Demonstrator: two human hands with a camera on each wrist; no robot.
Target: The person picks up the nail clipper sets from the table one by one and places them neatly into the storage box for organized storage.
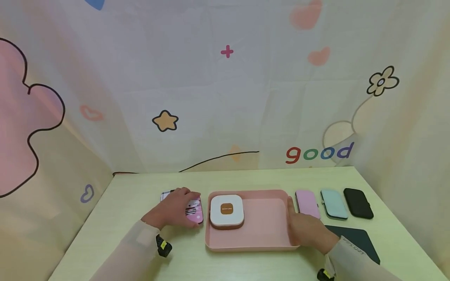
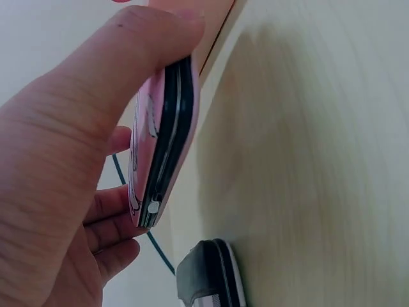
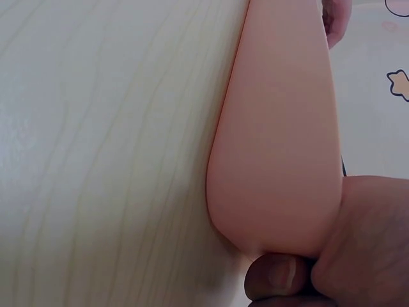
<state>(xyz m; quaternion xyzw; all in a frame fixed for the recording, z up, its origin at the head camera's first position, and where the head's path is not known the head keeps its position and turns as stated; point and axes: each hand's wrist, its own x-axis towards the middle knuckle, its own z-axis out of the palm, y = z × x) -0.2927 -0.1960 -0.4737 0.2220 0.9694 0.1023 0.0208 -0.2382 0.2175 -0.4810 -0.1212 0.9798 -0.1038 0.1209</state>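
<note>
My left hand [image 1: 177,207] holds a pink printed flat case [image 1: 194,210] by its edges, thumb on the near side. In the left wrist view that case [image 2: 167,137] shows a black rim and a small metal clasp, tilted above the table. A second case [image 2: 211,275], black with a checked part, lies beneath it; the hand mostly covers it in the head view. My right hand [image 1: 308,230] grips the right end of a pink tray [image 1: 267,222]. Inside the tray's left end sits a white rounded-square box [image 1: 226,212] with a brown label. The right wrist view shows the tray's outer wall [image 3: 278,134].
Right of the tray lie a pink case [image 1: 307,203], a mint case [image 1: 334,203] and a black case [image 1: 358,203]. A dark flat sheet-like thing [image 1: 356,240] is partly behind the right forearm. A printed curtain [image 1: 218,97] hangs behind the table [image 1: 133,195].
</note>
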